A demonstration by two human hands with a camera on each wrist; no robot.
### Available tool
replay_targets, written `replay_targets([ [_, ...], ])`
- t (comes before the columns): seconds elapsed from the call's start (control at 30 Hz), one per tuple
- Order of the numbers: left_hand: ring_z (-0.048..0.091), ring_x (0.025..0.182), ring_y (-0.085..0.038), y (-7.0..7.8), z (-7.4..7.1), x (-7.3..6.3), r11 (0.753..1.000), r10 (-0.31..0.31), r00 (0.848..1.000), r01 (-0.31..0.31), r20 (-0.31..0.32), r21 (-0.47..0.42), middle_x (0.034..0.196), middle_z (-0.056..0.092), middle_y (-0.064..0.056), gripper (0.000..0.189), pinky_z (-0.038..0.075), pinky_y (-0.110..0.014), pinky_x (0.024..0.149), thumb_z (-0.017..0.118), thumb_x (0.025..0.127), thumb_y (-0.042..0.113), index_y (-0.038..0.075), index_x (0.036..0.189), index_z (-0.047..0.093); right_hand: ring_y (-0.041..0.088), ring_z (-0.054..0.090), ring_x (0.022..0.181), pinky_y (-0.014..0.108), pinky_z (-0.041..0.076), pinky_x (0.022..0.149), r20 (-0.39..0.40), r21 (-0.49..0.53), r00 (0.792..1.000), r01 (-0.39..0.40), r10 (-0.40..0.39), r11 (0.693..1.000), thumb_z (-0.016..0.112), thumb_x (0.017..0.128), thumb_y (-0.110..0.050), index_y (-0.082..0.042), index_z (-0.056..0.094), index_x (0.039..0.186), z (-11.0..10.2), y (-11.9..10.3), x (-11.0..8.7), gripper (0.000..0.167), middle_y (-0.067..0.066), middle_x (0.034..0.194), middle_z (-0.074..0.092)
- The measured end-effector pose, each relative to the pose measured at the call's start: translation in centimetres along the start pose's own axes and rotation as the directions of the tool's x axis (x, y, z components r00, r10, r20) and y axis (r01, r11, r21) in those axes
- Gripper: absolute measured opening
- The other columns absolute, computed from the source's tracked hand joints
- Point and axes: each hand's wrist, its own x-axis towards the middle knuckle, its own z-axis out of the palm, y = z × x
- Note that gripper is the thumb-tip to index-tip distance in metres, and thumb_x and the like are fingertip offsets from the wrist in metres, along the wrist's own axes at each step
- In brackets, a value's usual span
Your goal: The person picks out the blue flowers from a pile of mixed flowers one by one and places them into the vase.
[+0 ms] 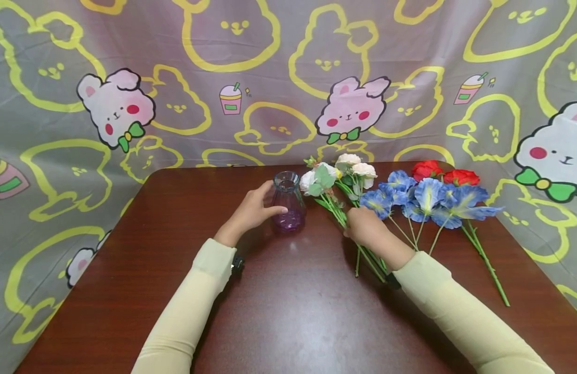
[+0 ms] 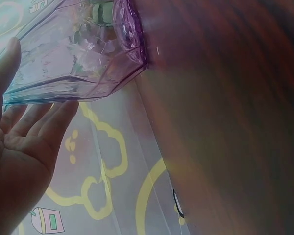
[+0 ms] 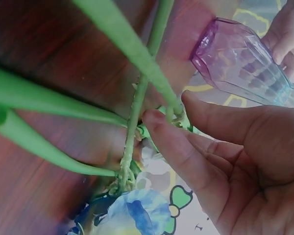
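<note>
A clear glass vase (image 1: 288, 202), tinted purple toward its base, stands upright on the table. My left hand (image 1: 253, 210) holds it from the left side, thumb across the front and fingers behind. In the left wrist view, the fingers touch the faceted side of the vase (image 2: 63, 73). My right hand (image 1: 370, 231) pinches a green flower stem (image 3: 157, 81) between thumb and index finger. White artificial flowers (image 1: 318, 179) lie just beyond that hand, beside cream ones (image 1: 358, 169). Its other fingertips are partly hidden.
Blue artificial flowers (image 1: 426, 200) lie to the right of my right hand, their stems running toward me. Red flowers (image 1: 461, 177) lie behind them, with a long stem (image 1: 487, 265) near the right side. A patterned cloth (image 1: 279, 119) hangs behind the brown table (image 1: 288, 311).
</note>
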Motion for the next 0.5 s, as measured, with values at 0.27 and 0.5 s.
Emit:
replay_targets([
  [0.27, 0.059, 0.116, -0.029, 0.1, -0.1, -0.1, 1.0, 0.02, 1.0, -0.02, -0.002, -0.002, 0.126, 0.061, -0.017, 0.064, 0.048, -0.038, 0.098, 0.079, 0.083, 0.02, 0.004, 0.136, 0.048, 0.015, 0.037, 0.051, 0.032, 0.036, 0.047, 0.012, 0.067, 1.0, -0.007, 0.006, 0.998, 0.077, 0.078, -0.009, -0.013, 0.045, 0.049, -2.1, 0.9, -1.2, 0.044, -0.005, 0.051, 0.035],
  [0.5, 0.059, 0.117, -0.03, 0.0, -0.1, -0.1, 1.0, 0.01, 1.0, -0.01, 0.0, 0.022, 0.127, 0.061, -0.017, 0.063, 0.048, -0.039, 0.099, 0.079, 0.083, 0.021, 0.005, 0.136, 0.047, 0.029, 0.057, 0.065, 0.05, 0.049, 0.07, -0.048, 0.076, 0.998, -0.032, 0.036, 0.997, 0.075, 0.083, -0.011, 0.0, 0.068, 0.071, -5.1, 2.6, -3.1, 0.017, 0.009, 0.064, 0.061],
])
